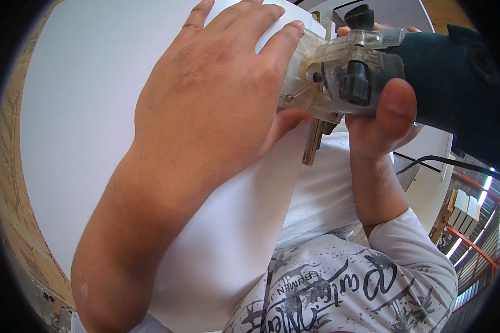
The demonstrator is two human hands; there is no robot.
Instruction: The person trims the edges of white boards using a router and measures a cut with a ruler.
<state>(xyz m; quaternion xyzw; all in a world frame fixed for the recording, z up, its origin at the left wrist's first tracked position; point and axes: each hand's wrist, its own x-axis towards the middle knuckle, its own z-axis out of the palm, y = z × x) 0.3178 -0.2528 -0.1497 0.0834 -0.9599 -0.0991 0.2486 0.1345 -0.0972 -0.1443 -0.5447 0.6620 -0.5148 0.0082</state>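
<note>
Across the white panel (pixel 78 111): my left hand (pixel 205 89), bare, palm down, back upward, fingers spread open and reaching to the upper part of the view; index finger and thumb extend to the clear base of the tool, one above the other at its near side. At the panel's right-hand edge: one power tool (pixel 450 83), dark blue-green body lying sideways, clear plastic base (pixel 303 75) toward the panel, dusty. Fitted to it: one black knob (pixel 361 18) at the top, one black lever-like fitting (pixel 356 83) below. My right hand (pixel 375 133): closed around the tool's clear housing, thumb on the near side, some fingertips showing beyond, the rest hidden. Beneath the base: one narrow brownish strip (pixel 312 144), pointing downward. From the tool's rear, lower right: one black cord (pixel 444 160). Below, on me: one white shirt (pixel 316 283) with dark printed lettering, sleeve short of my right wrist. Left margin: one brown, marked surface (pixel 11 194). Right margin, background: red bars (pixel 475 244), stacked pale blocks (pixel 465 211), bright strip lights (pixel 488 182).
</note>
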